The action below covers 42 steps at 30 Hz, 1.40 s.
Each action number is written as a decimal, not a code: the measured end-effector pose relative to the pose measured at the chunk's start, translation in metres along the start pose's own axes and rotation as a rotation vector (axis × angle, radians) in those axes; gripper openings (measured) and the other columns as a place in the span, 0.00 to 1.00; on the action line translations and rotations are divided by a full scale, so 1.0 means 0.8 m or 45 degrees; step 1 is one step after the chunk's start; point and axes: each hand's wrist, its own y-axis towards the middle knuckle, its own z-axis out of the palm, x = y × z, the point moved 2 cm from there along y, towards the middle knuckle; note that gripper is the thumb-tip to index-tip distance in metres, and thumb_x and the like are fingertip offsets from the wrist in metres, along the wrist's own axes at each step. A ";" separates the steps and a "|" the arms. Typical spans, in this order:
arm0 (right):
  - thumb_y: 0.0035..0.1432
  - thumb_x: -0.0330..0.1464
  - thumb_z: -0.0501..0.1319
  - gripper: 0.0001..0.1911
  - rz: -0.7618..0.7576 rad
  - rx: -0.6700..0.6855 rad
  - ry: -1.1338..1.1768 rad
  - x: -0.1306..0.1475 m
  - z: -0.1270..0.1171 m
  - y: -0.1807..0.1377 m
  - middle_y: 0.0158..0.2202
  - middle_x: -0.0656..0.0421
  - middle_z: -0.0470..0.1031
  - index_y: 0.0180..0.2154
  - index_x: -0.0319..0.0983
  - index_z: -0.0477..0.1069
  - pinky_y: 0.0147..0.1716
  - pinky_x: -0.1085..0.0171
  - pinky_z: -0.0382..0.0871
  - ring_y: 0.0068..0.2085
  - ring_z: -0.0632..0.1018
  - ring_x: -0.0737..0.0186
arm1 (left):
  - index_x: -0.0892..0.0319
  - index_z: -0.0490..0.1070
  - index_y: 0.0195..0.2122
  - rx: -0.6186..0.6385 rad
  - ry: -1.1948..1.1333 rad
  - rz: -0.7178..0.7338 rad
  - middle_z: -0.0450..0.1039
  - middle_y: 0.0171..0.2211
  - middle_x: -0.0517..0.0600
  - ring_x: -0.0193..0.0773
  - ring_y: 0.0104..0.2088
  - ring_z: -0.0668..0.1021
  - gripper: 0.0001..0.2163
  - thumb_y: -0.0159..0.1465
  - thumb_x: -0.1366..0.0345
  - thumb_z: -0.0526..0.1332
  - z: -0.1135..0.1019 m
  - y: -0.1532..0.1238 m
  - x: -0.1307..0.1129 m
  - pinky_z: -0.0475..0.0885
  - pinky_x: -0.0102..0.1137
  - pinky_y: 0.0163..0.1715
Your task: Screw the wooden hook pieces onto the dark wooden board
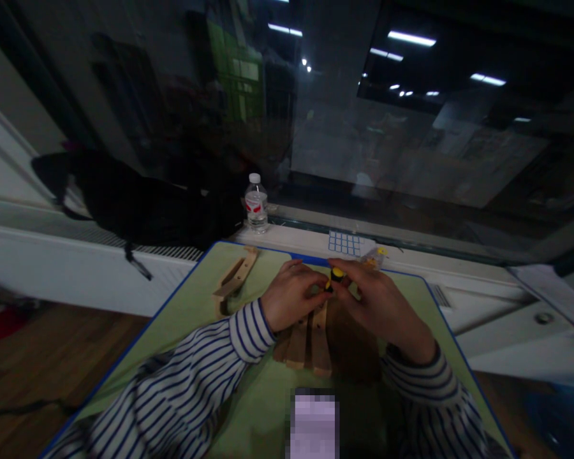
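Note:
Both hands meet over a small wooden assembly of slats (310, 341) on a green table top (205, 299). My left hand (291, 296) has its fingers curled against the top of the wooden piece. My right hand (375, 299) is closed around a small screwdriver with a yellow and black handle (336, 275), held at the top of the slats. Striped sleeves cover both forearms.
A separate wooden bracket (236, 275) lies on the table to the left. A water bottle (256, 204) stands on the white window sill behind. A gridded card (344, 243) and a small plastic bag of yellow parts (374, 256) rest at the far table edge. A black bag (134, 204) sits on the sill.

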 end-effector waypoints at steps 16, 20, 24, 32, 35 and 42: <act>0.62 0.36 0.55 0.14 0.074 0.011 -0.082 -0.002 0.002 0.001 0.43 0.54 0.76 0.48 0.40 0.67 0.41 0.57 0.72 0.39 0.78 0.58 | 0.56 0.73 0.40 0.045 0.030 0.070 0.78 0.34 0.48 0.40 0.38 0.77 0.08 0.61 0.63 0.59 0.000 0.001 -0.001 0.61 0.43 0.54; 0.62 0.38 0.55 0.15 0.084 0.009 -0.099 -0.002 0.003 0.001 0.42 0.54 0.76 0.47 0.39 0.67 0.38 0.58 0.72 0.36 0.78 0.60 | 0.58 0.73 0.39 0.062 0.064 0.128 0.77 0.33 0.49 0.40 0.38 0.76 0.08 0.63 0.63 0.58 -0.001 0.002 0.000 0.63 0.40 0.50; 0.62 0.39 0.55 0.15 0.095 0.011 -0.102 -0.002 0.003 0.000 0.41 0.55 0.76 0.47 0.39 0.67 0.37 0.59 0.72 0.35 0.78 0.60 | 0.58 0.74 0.39 0.066 0.078 0.152 0.76 0.34 0.50 0.40 0.38 0.75 0.08 0.63 0.63 0.58 0.000 0.001 0.002 0.66 0.38 0.46; 0.62 0.40 0.55 0.15 0.078 0.002 -0.100 -0.002 0.004 0.002 0.41 0.53 0.76 0.47 0.39 0.67 0.36 0.59 0.72 0.35 0.78 0.60 | 0.57 0.73 0.39 0.001 0.038 0.073 0.78 0.34 0.48 0.41 0.39 0.77 0.08 0.61 0.61 0.61 -0.001 0.001 0.000 0.60 0.44 0.53; 0.61 0.39 0.55 0.16 0.060 -0.009 -0.093 0.000 0.002 0.002 0.42 0.53 0.76 0.48 0.39 0.67 0.38 0.58 0.72 0.37 0.78 0.59 | 0.57 0.73 0.37 0.003 0.029 0.065 0.78 0.34 0.48 0.41 0.39 0.77 0.07 0.61 0.61 0.61 -0.002 0.001 0.001 0.60 0.44 0.53; 0.61 0.31 0.53 0.18 0.013 0.025 -0.057 0.001 0.002 0.001 0.49 0.53 0.74 0.53 0.40 0.63 0.45 0.55 0.72 0.46 0.77 0.57 | 0.57 0.73 0.36 0.053 0.018 0.070 0.78 0.34 0.47 0.41 0.39 0.77 0.06 0.61 0.62 0.61 0.000 0.002 0.003 0.59 0.44 0.55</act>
